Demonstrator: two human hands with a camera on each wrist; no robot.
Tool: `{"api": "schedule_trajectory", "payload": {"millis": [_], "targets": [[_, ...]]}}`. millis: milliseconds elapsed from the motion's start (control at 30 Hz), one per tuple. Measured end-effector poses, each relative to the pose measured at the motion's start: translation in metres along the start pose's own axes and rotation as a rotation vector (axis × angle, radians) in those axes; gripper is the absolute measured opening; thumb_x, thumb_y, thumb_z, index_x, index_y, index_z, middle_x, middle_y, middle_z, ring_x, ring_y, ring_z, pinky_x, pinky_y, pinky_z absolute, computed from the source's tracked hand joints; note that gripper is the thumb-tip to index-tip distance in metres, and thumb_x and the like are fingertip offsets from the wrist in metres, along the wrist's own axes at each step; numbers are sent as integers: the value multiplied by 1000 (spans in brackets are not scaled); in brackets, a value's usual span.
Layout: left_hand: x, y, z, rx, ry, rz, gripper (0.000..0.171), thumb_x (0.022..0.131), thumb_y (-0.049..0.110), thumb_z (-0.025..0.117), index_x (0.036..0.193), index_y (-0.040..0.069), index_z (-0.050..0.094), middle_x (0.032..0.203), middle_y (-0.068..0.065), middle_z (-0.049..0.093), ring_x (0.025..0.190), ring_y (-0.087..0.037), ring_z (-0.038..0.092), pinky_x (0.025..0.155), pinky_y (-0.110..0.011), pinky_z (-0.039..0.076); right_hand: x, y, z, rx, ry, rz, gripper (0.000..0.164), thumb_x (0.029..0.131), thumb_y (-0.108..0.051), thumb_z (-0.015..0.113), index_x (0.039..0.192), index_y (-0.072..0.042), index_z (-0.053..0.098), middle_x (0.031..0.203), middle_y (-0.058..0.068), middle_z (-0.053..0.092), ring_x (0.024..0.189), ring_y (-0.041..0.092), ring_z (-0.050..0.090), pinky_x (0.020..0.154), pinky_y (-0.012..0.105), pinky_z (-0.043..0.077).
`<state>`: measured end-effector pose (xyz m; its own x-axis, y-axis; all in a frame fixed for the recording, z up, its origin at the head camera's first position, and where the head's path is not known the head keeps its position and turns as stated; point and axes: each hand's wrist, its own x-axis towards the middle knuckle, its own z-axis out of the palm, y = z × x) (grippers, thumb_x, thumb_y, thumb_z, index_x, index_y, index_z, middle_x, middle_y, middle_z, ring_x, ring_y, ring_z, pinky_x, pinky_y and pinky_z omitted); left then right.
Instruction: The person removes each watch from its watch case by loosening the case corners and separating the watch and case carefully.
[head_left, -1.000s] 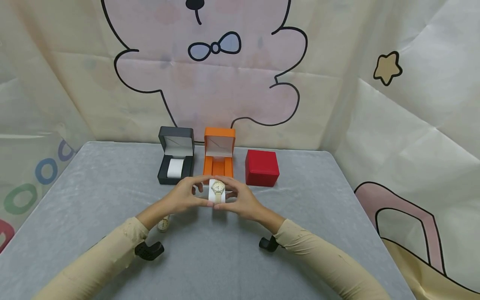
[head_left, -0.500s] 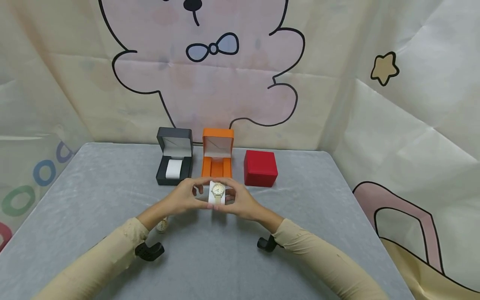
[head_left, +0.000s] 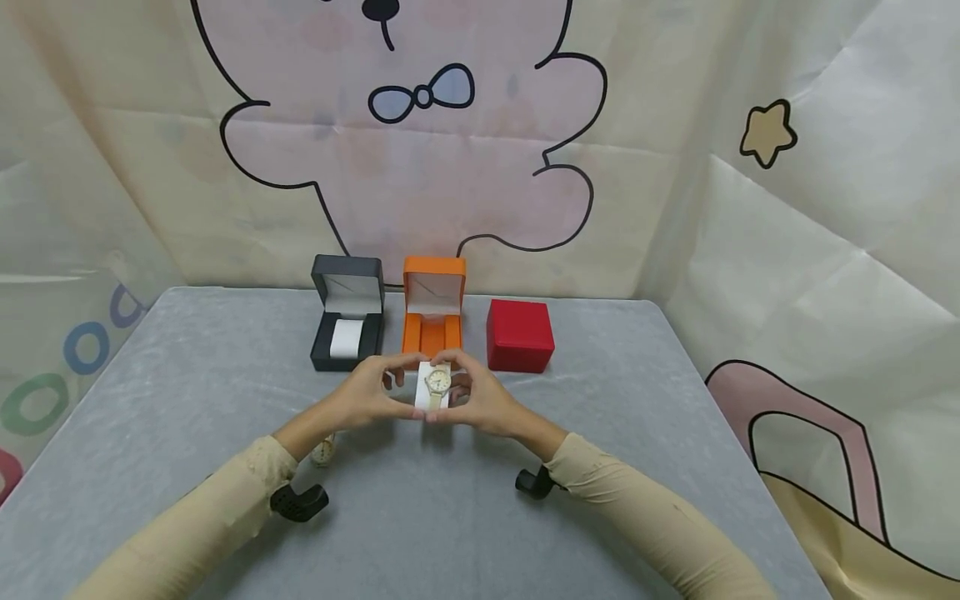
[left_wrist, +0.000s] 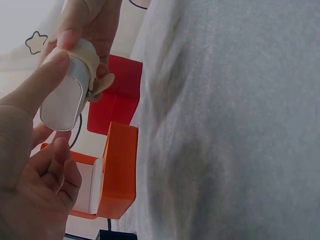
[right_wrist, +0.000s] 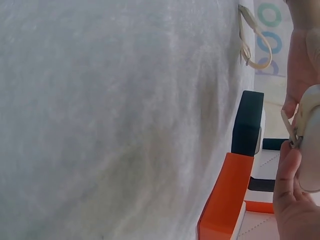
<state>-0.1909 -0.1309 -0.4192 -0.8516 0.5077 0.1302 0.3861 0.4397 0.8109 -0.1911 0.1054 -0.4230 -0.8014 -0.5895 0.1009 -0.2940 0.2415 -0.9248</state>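
Observation:
A wristwatch (head_left: 438, 381) with a round pale dial and cream strap is wrapped around a white watch cushion (head_left: 423, 393). Both hands hold the cushion up over the table, one at each side. My left hand (head_left: 372, 389) grips its left end between thumb and fingers. From the other side, my right hand (head_left: 483, 397) pinches the right end, its fingers bent over the top edge. In the left wrist view the flat oval end of the cushion (left_wrist: 62, 102) faces the camera, and the strap's loose tail (left_wrist: 104, 84) sticks out beside the buckle.
Behind the hands stand an open black watch box (head_left: 320, 350) with a white cushion (head_left: 347, 338) inside, an open orange watch box (head_left: 435, 265) and a closed red box (head_left: 522, 336). A second watch (head_left: 323, 451) lies on the grey cloth-covered table (head_left: 450, 533) by the left wrist.
The watch on the cushion has shifted slightly to the right, and the right fingers have bent a little more at the top. Both arms stay nearly in place.

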Motion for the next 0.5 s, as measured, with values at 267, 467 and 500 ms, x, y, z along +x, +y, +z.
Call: {"api": "schedule_trajectory", "payload": {"millis": [267,467,500], "targets": [[-2,-2,-1,27,29,-11,76,74,28,92,139,6,60,110,-6,71,96,-26,61,82,-41,52,0,-4,2,-86,10,-38,76,77,-13,89,143,-17,50,126,4,61,93,18,64,81,30,56],[-1,3,1,40,35,-16,77,74,31,91,140,8,60,105,-1,72,90,-19,61,80,-37,52,-1,-3,2,-49,14,-14,71,82,-11,84,144,-15,49,128,10,59,90,19,67,78,28,57],[0,4,1,44,32,-18,77,74,32,91,140,8,60,103,-1,72,88,-17,60,79,-36,52,-1,-2,2,-41,8,-7,70,83,-11,83,144,-15,49,128,10,58,88,19,68,76,28,57]]}}
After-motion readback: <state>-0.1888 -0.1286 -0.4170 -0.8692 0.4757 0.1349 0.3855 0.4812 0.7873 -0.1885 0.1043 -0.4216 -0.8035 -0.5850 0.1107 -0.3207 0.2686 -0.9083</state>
